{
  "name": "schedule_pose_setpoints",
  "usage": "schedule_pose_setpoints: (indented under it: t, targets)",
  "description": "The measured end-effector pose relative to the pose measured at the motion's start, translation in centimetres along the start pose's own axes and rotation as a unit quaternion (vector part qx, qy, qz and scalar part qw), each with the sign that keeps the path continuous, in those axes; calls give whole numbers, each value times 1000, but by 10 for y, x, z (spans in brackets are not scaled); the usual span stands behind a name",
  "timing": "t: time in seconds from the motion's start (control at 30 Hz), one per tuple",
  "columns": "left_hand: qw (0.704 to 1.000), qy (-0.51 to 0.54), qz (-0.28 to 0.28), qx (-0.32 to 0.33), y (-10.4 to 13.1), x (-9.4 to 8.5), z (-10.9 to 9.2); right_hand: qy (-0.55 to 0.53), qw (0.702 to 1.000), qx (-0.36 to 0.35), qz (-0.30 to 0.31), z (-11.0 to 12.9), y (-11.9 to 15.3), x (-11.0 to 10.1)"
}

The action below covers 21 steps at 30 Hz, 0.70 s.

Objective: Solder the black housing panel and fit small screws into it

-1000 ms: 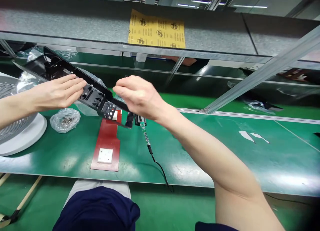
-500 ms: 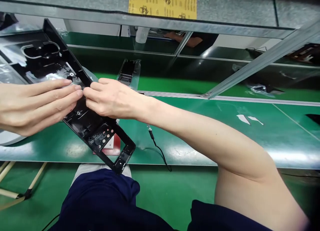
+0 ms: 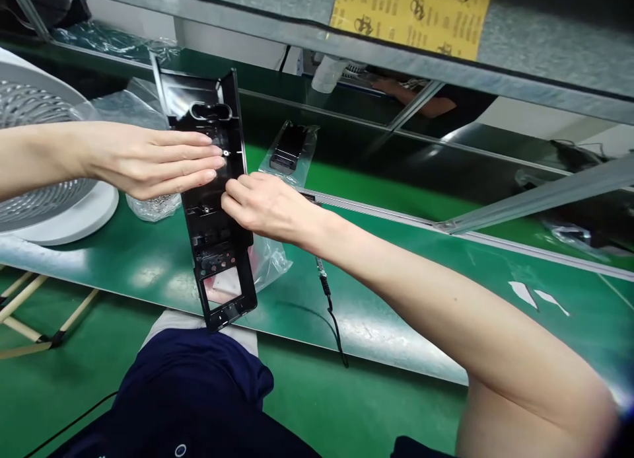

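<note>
A long black plastic housing (image 3: 216,246) with moulded ribs and a rectangular window near its lower end stands almost upright over the near edge of the green bench (image 3: 406,286). My left hand (image 3: 148,160) lies flat against its left side, fingers stretched across the upper half. My right hand (image 3: 262,207) grips its right edge at mid-height, fingertips pinched on the inner face. A small silver screw head (image 3: 225,152) shows near my left fingertips.
A white fan (image 3: 44,167) stands at the left, with a clear bag of small metal parts (image 3: 153,208) beside it. Another bagged black part (image 3: 290,151) lies further back. A black cable (image 3: 334,319) runs off the bench's near edge. A yellow sheet (image 3: 416,15) hangs overhead.
The housing has swung from a low slant pointing left to nearly upright. Both hands have shifted along it and now meet at its middle. The camera has tilted.
</note>
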<state>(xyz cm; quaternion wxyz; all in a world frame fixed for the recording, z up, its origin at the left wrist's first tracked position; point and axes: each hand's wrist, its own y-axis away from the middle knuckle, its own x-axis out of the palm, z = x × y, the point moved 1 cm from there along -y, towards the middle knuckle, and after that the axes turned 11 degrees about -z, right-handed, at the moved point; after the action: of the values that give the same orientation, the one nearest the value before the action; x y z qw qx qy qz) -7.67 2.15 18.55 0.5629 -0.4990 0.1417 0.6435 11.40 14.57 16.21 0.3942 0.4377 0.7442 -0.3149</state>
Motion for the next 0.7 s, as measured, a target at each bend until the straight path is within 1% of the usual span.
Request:
schedule_pose_setpoints:
  t: [0.07, 0.13, 0.17, 0.23, 0.3, 0.37, 0.43, 0.5, 0.6, 0.63, 0.67, 0.7]
  targets:
    - [996, 80, 8, -44, 3, 4, 4, 5, 998, -22, -50, 2, 2, 9]
    - [988, 105, 46, -107, 3, 5, 6, 15, 993, -42, -112, 3, 5, 16]
    - [982, 99, 67, -149, 1, 5, 7, 21, 988, -48, -144, 2, 8, 18]
    - [962, 54, 105, -245, -2, 4, 8, 34, 978, -50, -202, -2, 12, 18]
    - [937, -8, 140, -321, -5, 4, 8, 38, 970, -40, -235, -8, 16, 15]
    - [915, -73, 169, -358, -6, 4, 10, 35, 971, -28, -234, -13, 20, 12]
    - [896, -125, 193, -379, -5, 6, 14, 29, 977, -18, -212, -16, 21, 10]
    - [868, -144, 224, -418, -5, 8, 18, 21, 984, -6, -180, -17, 22, 12]
    - [817, -139, 273, -489, -7, 11, 20, 0, 992, 14, -125, -19, 24, 16]
    - [807, -142, 284, -498, -7, 11, 20, -7, 994, 19, -111, -21, 26, 16]
    - [803, -147, 291, -499, -5, 12, 19, -11, 994, 24, -102, -23, 29, 17]
    - [807, -153, 295, -488, -1, 12, 17, -9, 995, 30, -98, -25, 33, 16]
